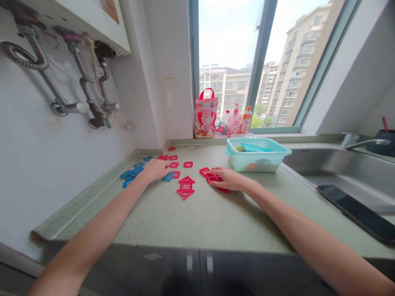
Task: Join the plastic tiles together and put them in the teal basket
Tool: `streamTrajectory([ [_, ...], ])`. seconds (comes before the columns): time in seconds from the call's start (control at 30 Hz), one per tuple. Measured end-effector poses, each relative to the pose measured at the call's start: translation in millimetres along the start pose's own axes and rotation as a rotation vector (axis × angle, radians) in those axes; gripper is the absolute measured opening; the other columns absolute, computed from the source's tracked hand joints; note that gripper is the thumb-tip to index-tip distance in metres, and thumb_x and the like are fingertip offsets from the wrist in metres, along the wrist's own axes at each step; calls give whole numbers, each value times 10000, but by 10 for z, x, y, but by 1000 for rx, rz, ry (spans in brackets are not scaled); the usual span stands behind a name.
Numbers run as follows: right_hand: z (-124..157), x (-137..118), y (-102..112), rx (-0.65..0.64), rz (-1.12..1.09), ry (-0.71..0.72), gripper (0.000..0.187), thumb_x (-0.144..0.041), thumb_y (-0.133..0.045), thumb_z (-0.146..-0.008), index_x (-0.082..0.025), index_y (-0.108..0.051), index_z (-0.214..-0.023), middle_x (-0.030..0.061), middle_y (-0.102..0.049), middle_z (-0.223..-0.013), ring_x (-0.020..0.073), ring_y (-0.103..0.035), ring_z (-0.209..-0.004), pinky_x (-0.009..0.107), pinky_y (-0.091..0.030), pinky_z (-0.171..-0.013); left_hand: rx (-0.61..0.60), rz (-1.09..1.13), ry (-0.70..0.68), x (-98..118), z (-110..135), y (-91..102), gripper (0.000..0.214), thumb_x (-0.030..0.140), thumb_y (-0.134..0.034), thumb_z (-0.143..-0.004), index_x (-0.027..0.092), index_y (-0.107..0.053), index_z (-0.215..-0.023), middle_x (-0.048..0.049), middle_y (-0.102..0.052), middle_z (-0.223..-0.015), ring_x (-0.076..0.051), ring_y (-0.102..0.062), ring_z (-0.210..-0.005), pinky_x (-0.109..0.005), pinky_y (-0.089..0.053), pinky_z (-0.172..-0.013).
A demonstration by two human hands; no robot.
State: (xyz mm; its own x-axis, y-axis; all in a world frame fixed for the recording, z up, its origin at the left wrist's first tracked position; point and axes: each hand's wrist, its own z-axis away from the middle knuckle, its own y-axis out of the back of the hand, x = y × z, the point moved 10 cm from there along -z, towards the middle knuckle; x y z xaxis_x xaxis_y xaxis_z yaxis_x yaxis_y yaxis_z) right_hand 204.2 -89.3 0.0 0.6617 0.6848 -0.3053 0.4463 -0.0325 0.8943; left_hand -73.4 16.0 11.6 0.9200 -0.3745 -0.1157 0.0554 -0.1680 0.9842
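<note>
The right hand (227, 179) is clamping red tiles (214, 177) on the desk (197, 218) while the left hand (158, 169) is lying flat, fingers apart, on loose tiles (173, 165) (blue tiles (131, 174) beside it), so either is probably risking knocking the joined red piece (185, 187) between them.

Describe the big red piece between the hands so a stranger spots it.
Start at the green counter under the window. Between the left hand and right hand lies the red piece. Unlike the small single tiles nearby, it is a larger diamond-shaped cluster.
</note>
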Motion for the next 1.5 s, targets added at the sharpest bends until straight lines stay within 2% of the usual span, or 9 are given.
streamTrajectory([
  [0.17, 60, 83, 108, 57, 106, -37, 433, -362, -663, -977, -225, -710, -1386, 165, -691, -1385, 344, -679, -1259, 483, -531, -1106, 26, 234, -289, 474, 107, 180, 399, 404, -505, -963, 256, -805, -1179, -43, -797, -1193, -212, -713, -1095, -277, -496, -956],
  [0.27, 53, -98, 161, 139, 133, 10, 417, -273, -661, -968, -237, -706, -1381, 154, -672, -1430, 347, -630, -1332, 537, -502, -1148, 32, 238, -317, 472, 160, 290, 448, 537, -619, -910, 208, -790, -1163, -81, -777, -1181, -242, -698, -1102, -295, -496, -952],
  [0.4, 15, -613, 97, 146, 54, 162, 357, -275, -654, -991, -268, -721, -1342, 114, -694, -1412, 306, -628, -1338, 530, -511, -1150, -81, 197, -164, 16, 196, 315, 678, 648, -814, -692, 216, -751, -1210, -95, -744, -1201, -259, -693, -1070, -296, -505, -875],
  [0.53, 7, -866, 53, 121, 36, 205, 291, -279, -654, -1001, -268, -758, -1272, 105, -703, -1401, 296, -652, -1307, 525, -518, -1140, -223, 162, 147, -721, 321, 289, 563, 638, -825, -662, 233, -781, -1051, -69, -781, -1059, -242, -717, -915, -286, -488, -731],
  [0.7, 45, -685, 136, 134, 40, 173, 270, -251, -648, -997, -257, -775, -1235, 102, -742, -1330, 285, -667, -1286, 500, -544, -1108, -410, 182, 364, -1056, 486, 57, 472, 568, -891, -575, 217, -775, -868, -58, -789, -844, -233, -723, -766, -274, -480, -630],
  [0.83, 59, -508, 174, 125, 19, 126, 259, -255, -633, -1002, -221, -786, -1208, 118, -763, -1286, 293, -702, -1225, 488, -560, -1071, -410, 352, 403, -1071, 453, -95, 641, 578, -923, -522, 205, -754, -1015, -78, -797, -887, -246, -747, -829, -261, -540, -645],
  [1.0, 53, -439, 120, 65, 10, 93, 263, -268, -613, -1010, -205, -794, -1190, 110, -790, -1215, 279, -749, -1111, 443, -580, -1004, -560, 571, 441, -1150, 518, -294, 902, 522, -981, -409, 206, -690, -1202, -77, -789, -839, -253, -757, -840, -274, -589, -705],
  [1.23, 67, -190, 248, 115, 98, -62, 269, -255, -618, -986, -228, -799, -1183, 90, -802, -1176, 273, -760, -1058, 392, -571, -962, -493, 452, 435, -1203, 536, -184, 691, 584, -974, -387, 211, -674, -885, -53, -770, -836, -233, -744, -811, -216, -469, -535],
  [1.5, 125, 109, 242, 43, 213, -208, 336, -424, -670, -971, -216, -786, -1208, 116, -789, -1182, 290, -746, -1063, 351, -556, -923, -543, 592, 447, -1168, 567, -221, 771, 551, -957, -432, 233, -752, -1104, -69, -781, -891, -246, -758, -849, -268, -598, -704],
])
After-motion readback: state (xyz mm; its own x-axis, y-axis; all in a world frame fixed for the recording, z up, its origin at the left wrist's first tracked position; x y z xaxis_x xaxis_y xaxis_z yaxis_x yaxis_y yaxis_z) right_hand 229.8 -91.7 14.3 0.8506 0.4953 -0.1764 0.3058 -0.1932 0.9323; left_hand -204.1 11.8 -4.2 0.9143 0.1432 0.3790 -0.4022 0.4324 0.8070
